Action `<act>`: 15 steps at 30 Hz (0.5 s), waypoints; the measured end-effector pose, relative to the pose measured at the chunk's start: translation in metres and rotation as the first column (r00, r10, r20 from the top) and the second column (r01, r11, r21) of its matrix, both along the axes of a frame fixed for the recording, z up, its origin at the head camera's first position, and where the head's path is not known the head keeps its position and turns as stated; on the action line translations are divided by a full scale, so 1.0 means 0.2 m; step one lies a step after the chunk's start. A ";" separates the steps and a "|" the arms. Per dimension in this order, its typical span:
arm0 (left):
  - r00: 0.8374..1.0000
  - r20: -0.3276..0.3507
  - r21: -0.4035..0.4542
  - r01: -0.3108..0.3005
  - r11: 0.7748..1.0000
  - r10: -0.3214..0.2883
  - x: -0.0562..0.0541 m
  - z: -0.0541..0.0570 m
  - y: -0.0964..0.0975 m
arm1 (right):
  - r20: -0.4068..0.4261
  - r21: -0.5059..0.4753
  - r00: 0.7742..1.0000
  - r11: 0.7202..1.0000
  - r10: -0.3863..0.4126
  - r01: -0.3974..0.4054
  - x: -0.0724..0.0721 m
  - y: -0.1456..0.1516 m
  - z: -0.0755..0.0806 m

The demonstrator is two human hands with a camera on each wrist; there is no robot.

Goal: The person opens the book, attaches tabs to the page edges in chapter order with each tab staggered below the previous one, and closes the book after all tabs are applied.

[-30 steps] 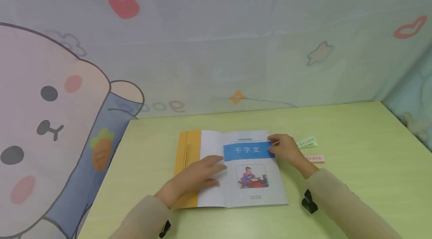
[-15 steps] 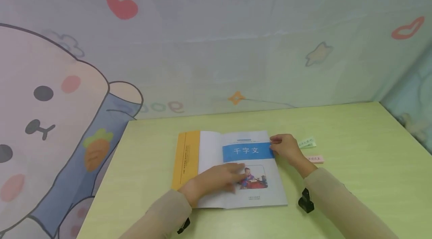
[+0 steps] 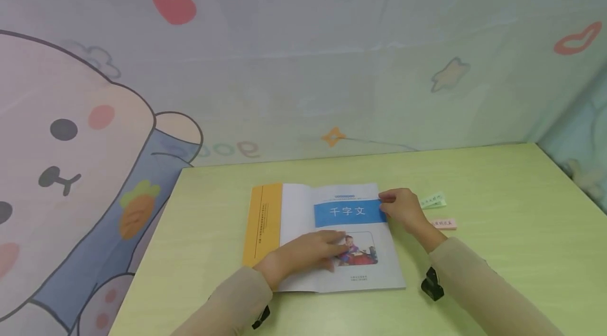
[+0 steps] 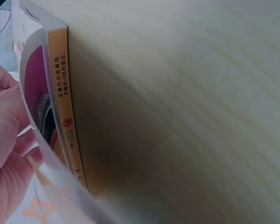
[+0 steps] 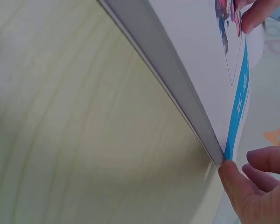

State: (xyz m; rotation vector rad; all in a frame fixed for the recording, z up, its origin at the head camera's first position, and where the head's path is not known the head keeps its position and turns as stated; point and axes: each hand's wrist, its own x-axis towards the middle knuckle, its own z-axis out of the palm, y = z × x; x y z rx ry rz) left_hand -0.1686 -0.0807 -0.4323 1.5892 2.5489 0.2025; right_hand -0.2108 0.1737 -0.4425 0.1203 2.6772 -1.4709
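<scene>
An open paperback book (image 3: 359, 278) lies on the table, showing a title page with a blue band and a picture. My left hand (image 3: 303, 253) rests across the inner fold, fingers extended over the picture. In the left wrist view, the orange spine (image 4: 61, 98) stands beside the bowed cover, and my left hand (image 4: 7, 144) lies behind the cover edge. My right hand (image 3: 403, 209) is at the page's right edge, beside the blue band. Seen from the right wrist, the thumb of my right hand (image 5: 261, 191) touches the page edge while the other fingers are loosely bent above.
An orange cover flap (image 3: 265, 215) with a column of print lies left of the white inner side. Right of the book lie a green paper slip (image 3: 433, 201) and a pink paper slip (image 3: 444, 224), both with handwriting. A printed cloth (image 3: 303, 72) hangs behind the table (image 3: 502, 209).
My left hand has slid right from the inner cover and fold onto the picture. My right hand has shifted slightly right, staying by the page's edge.
</scene>
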 end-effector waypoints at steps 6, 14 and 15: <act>1.000 0.028 0.006 -0.013 1.000 0.012 0.00 0.00 0.00 | 0.018 -0.062 0.999 0.998 -0.028 0.029 0.00 0.01 0.01; 1.000 -0.001 0.029 0.016 0.999 -0.016 0.00 0.01 0.00 | 0.041 -0.166 0.998 0.985 -0.047 0.054 0.00 0.02 0.01; 1.000 -0.004 0.030 0.019 0.999 -0.019 0.00 0.01 0.00 | 0.044 -0.181 0.998 0.982 -0.046 0.054 0.00 0.03 0.01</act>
